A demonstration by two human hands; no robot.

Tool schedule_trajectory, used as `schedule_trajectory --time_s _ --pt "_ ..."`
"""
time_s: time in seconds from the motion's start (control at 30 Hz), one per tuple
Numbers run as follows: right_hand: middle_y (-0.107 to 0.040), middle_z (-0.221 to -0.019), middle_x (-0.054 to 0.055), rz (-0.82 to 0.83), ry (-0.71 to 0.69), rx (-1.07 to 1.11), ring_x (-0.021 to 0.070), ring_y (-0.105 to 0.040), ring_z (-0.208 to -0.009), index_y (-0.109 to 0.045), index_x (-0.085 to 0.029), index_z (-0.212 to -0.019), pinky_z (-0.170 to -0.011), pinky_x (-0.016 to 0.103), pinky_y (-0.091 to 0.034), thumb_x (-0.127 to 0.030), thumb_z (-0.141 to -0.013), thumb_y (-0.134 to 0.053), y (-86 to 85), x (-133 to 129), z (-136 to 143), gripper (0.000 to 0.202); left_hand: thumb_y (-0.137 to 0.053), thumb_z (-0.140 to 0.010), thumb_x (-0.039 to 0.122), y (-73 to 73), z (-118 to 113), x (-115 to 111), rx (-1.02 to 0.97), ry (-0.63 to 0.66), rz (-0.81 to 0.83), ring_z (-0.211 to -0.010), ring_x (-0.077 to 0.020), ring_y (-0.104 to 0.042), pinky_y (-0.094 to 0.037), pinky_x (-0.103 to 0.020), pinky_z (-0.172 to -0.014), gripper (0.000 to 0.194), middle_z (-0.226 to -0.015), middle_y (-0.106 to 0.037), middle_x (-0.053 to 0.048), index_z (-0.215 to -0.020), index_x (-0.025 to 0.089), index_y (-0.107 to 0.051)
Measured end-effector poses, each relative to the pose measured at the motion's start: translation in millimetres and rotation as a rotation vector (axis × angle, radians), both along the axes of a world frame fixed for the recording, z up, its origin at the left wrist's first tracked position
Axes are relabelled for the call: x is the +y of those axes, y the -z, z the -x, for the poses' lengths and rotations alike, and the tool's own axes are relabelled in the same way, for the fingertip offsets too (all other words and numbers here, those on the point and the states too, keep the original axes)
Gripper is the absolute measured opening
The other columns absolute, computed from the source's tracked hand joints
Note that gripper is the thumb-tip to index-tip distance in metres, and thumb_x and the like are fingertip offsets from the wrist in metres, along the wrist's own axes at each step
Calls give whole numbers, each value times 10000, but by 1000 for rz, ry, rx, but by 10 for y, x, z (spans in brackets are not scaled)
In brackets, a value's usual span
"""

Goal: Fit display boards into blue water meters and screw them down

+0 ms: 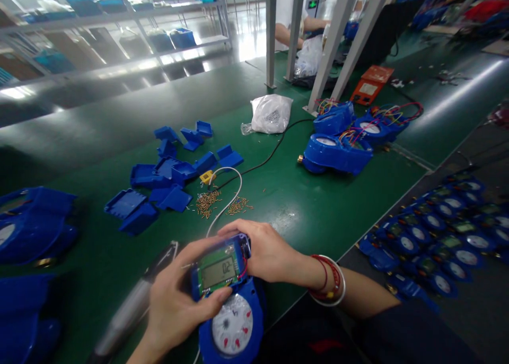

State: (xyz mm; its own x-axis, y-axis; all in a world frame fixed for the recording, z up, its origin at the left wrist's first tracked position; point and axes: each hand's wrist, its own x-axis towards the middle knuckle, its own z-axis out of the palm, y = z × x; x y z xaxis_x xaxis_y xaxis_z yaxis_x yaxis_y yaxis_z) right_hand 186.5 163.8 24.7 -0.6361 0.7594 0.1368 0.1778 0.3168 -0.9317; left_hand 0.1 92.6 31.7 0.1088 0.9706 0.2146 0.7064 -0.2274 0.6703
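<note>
The meter housing (pixel 257 310) looks glossy plastic, the tabletop (pixel 278 181) smooth.
</note>
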Motion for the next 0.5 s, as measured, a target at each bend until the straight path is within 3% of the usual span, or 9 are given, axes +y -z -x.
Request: schedule_trajectory --time_s 0.2,0.5 --pt "-693 -1000 11 62 8 16 164 -667 -890 -556 -203 -1070 -767 254 -513 -40 -674 -631 33 41 31 435 -702 -703 361 22 8 8 30 63 -16 -975 -213 -620 -531 -326 -873 523 -1104 -624 -45 -1172 237 -507" --pt "-688 -953 23 113 31 44 154 -667 -866 -526 -182 -1070 -751 234 -511 -66 -681 -638 39 52 4 421 -694 -723 382 -7 -41 82 8 99 52 -1041 -207 -605 -525 -302 -917 539 -1172 -606 -37 -1205 257 -487"
